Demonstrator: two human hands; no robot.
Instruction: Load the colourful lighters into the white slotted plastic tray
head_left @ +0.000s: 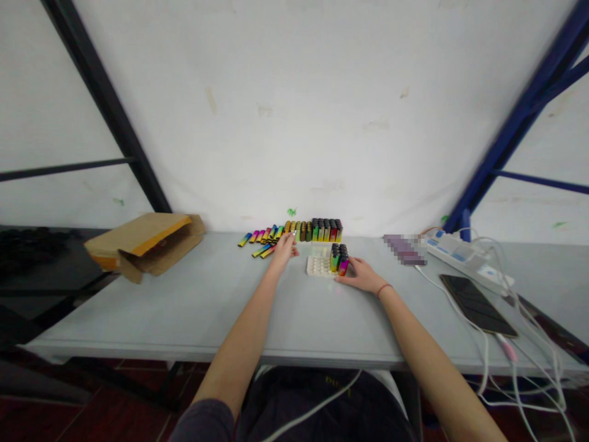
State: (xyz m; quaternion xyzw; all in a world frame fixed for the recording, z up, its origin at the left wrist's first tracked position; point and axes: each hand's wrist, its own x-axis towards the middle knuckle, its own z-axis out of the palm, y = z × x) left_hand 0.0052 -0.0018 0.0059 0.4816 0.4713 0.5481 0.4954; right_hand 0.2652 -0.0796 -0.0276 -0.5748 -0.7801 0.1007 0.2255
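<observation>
A white tray with rows of holes (pixel 317 266) lies on the table, several colourful lighters with black tops (pixel 339 258) standing upright at its right end. My right hand (pixel 363 276) is closed around that right end, thumb along the front and fingers beside the lighters. Up and to the left, my left hand (pixel 285 247) has its fingers drawn together; a small pale tip shows at them, too small to name. Just beyond it stand rows of yellow-topped pieces (pixel 299 227). Loose colourful lighter-like pieces (pixel 260 236) lie to its left.
A block of black-topped lighters (pixel 327 229) stands near the wall. An opened brown cardboard box (pixel 147 242) sits at the left. On the right are a blurred-out phone-shaped object (pixel 405 249), a dark phone (pixel 478 305), a white power strip (pixel 467 261) and tangled white cables (pixel 485 362).
</observation>
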